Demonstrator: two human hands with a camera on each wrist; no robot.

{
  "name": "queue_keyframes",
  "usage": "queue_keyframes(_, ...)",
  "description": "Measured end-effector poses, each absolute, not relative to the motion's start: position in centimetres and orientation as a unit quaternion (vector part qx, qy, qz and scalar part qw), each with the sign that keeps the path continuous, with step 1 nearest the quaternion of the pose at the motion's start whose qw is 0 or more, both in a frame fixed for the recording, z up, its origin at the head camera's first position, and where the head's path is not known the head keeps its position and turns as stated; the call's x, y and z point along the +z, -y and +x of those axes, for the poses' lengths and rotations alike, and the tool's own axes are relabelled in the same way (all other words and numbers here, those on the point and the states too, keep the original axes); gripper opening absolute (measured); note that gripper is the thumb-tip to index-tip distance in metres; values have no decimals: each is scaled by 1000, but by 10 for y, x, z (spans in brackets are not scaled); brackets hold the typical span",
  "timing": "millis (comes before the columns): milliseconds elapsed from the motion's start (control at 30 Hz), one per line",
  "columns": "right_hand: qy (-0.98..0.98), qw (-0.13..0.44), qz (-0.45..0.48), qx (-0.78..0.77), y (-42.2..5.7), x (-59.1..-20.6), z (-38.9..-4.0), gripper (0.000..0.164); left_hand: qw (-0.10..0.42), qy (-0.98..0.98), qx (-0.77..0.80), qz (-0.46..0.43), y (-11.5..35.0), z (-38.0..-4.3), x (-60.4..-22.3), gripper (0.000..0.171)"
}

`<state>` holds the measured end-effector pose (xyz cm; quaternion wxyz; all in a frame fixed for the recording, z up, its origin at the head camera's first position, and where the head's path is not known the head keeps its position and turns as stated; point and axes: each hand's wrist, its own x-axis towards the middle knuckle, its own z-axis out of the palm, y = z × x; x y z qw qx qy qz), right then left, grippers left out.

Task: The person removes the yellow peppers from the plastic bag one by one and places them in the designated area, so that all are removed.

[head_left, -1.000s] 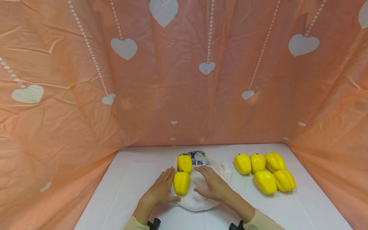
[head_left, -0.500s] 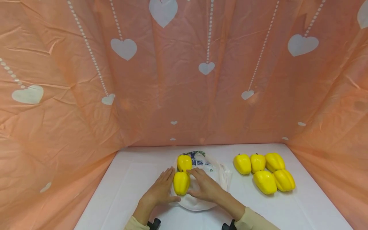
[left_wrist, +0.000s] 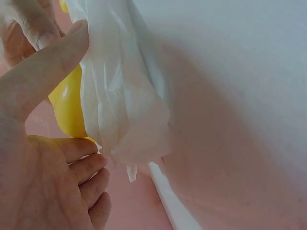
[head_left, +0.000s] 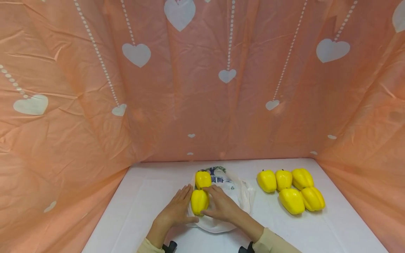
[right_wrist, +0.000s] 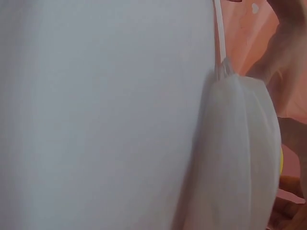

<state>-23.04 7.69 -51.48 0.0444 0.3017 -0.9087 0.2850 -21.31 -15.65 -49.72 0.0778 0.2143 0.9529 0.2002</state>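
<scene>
Two yellow bell peppers lie one behind the other on the left part of a white plastic bag [head_left: 218, 225] with dark printing: a far pepper [head_left: 203, 179] and a near pepper [head_left: 199, 202]. Along their left side stands my left hand [head_left: 177, 209], its fingers straight and its thumb pointing right by the bag's edge. At the near pepper's right side is my right hand [head_left: 223, 206], index finger by its top end and thumb by its bottom end. In the left wrist view, crumpled bag plastic [left_wrist: 120, 91] partly hides a pepper [left_wrist: 71, 108]. The right wrist view shows mostly bag and table.
Several more yellow bell peppers [head_left: 291, 201] sit in a group to the right on the white table [head_left: 152, 186]. Behind and at both sides hangs an orange sheet [head_left: 202, 116] with white hearts.
My right hand has moved left, from over the bag's middle to the near pepper's right side. The left hand and the peppers have kept their places.
</scene>
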Motion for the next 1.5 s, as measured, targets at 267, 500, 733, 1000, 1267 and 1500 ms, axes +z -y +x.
queue_keyframes(267, 914, 47, 298, 270, -73, -516, -231, 84, 80, -952, 201, 219, 157, -212, -497, 118)
queue_keyframes(500, 916, 49, 298, 264, -72, -515, -231, 84, 77, -952, 198, 221, 157, -213, -498, 118)
queue_keyframes(733, 913, 57, 307, 261, -74, -514, -229, 85, 82, -953, 196, 215, 156, -214, -498, 118)
queue_keyframes(1000, 911, 50, 311, 266, -77, -515, -228, 86, 78, -953, 191, 220, 157, -215, -500, 118)
queue_keyframes(1267, 909, 49, 317, 267, -82, -514, -229, 85, 72, -953, 190, 226, 158, -215, -499, 117)
queue_keyframes(1500, 901, 56, 332, 274, -90, -510, -228, 84, 69, -952, 196, 225, 158, -216, -499, 118)
